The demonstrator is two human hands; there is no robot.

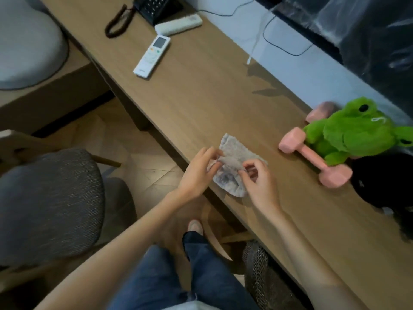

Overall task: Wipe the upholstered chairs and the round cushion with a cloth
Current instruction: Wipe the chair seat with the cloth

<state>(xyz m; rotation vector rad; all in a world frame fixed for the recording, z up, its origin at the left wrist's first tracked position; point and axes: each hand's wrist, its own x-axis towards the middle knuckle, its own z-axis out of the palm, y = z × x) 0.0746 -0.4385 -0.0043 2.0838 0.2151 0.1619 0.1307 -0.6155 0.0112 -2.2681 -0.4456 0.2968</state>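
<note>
A grey-beige cloth (234, 153) lies crumpled at the front edge of the wooden desk (201, 90). My left hand (199, 173) pinches its left fold, and my right hand (259, 182) pinches a fold near its middle. A dark grey upholstered chair (49, 204) stands on the floor to my left. A second woven chair seat (259, 274) pokes out from under the desk at the lower right. The round light grey cushion (26, 45) rests on a low wooden bench at the upper left.
On the desk lie a pink dumbbell (312, 162), a green plush frog (357, 133), a black object (384, 182), two white remotes (152, 55), a black telephone (156, 5) and cables. My jeans-clad legs (178, 276) stand between chair and desk.
</note>
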